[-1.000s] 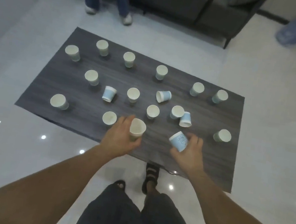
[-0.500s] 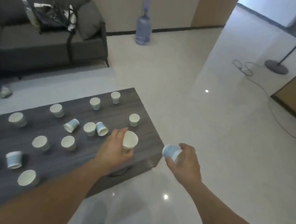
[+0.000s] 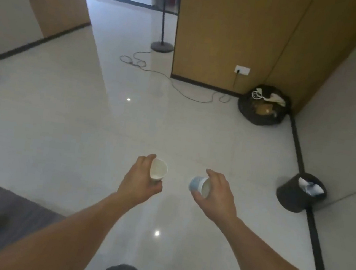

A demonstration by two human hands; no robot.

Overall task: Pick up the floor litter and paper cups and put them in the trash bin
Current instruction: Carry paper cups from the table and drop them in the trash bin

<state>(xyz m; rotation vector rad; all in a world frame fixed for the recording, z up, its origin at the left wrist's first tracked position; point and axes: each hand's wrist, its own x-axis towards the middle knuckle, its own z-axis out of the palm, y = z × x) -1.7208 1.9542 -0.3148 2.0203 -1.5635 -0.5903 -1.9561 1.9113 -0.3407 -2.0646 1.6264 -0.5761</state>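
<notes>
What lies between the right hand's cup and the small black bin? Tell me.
Head view: only bare floor between the blue cup in the right hand and the trash bin.

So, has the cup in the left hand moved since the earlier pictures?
Yes. The white cup was above the dark table; now it is over bare floor, past the table's end, toward the trash bin.
</notes>
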